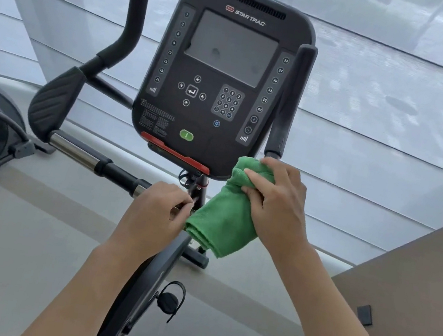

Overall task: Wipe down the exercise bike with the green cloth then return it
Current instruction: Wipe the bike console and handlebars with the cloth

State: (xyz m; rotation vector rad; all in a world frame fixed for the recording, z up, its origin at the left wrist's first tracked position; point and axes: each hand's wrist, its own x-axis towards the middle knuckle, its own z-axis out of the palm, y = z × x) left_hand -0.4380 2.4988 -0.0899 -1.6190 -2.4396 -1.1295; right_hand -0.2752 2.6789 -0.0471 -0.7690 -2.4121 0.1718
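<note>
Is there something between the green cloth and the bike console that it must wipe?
Nothing visible. The right hand grips the green cloth just below the console, beside its lower right corner.

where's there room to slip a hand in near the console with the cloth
Free: the gap between the console and the left handlebar. Crowded: under the console, where the right hand grips the green cloth and the left hand pinches its edge.

The console point(222, 81) stands ahead, handlebars either side of it. The cloth point(223, 220) hangs just below its right corner, the right hand point(275, 202) on it, the left hand point(157, 215) beside it, perhaps touching its edge.
</note>
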